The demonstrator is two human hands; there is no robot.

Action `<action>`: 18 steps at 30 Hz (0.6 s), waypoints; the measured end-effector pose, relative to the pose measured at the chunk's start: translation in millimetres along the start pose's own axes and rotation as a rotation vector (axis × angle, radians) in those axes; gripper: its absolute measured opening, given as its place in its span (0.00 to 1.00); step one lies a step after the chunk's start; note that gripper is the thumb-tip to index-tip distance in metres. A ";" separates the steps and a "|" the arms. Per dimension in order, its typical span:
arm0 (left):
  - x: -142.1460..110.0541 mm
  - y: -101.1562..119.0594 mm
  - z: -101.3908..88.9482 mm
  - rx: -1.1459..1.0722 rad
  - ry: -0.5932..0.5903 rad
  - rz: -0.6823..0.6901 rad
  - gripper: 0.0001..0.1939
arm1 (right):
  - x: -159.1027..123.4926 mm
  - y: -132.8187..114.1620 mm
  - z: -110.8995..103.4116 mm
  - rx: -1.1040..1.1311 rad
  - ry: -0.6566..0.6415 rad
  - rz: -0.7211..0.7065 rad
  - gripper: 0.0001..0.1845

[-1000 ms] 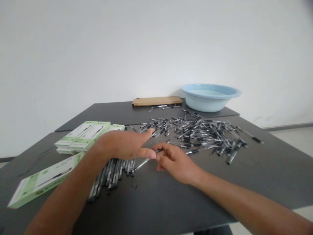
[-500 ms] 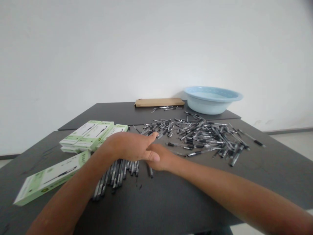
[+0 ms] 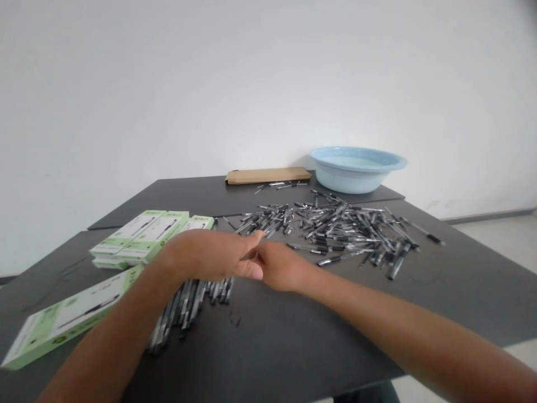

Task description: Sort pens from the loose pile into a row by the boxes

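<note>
My left hand [image 3: 218, 254] reaches over the row of pens, back of the hand up. Its thumb and forefinger are stretched apart; the other fingers are hidden. Touching it from the right is my right hand [image 3: 279, 266], with curled fingers mostly behind the left hand; whatever they hold is out of sight. Below my left hand, black gel pens [image 3: 188, 308] lie side by side on the dark table [image 3: 268, 347]. Beyond my hands spreads a loose heap of similar pens [image 3: 344, 229].
Green-and-white pen boxes [image 3: 142, 235] are stacked at the left, and a single box [image 3: 71, 316] lies nearer. A light blue basin [image 3: 356, 173] stands at the back right, beside a flat brown cardboard piece [image 3: 268, 176]. A few pens [image 3: 281, 185] lie in front of the cardboard.
The pen end that showed below my right hand is out of sight. Right fingers have curled in against my left hand. The view has shifted slightly.
</note>
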State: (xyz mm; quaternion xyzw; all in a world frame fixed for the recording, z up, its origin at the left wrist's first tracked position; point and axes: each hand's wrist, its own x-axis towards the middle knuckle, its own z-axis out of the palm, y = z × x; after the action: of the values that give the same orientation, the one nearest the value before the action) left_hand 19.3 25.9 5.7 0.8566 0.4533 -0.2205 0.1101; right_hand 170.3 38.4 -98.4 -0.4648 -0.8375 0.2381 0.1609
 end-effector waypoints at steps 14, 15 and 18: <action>14.2 14.2 4.5 0.039 -0.089 -0.036 0.43 | -35.4 38.9 -13.9 -0.488 -0.029 -0.030 0.15; 15.0 14.8 4.2 0.034 -0.099 -0.034 0.43 | -34.7 36.9 -10.7 -0.503 -0.033 -0.036 0.14; 16.4 16.0 3.4 0.015 -0.109 -0.022 0.42 | -30.8 36.0 -9.1 -0.527 -0.042 -0.031 0.13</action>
State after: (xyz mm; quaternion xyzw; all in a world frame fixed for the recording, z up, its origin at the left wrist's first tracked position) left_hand 39.7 27.5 -5.3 0.8392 0.4542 -0.2713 0.1260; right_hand 215.9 30.7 -112.0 -0.4727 -0.8808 0.0189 0.0203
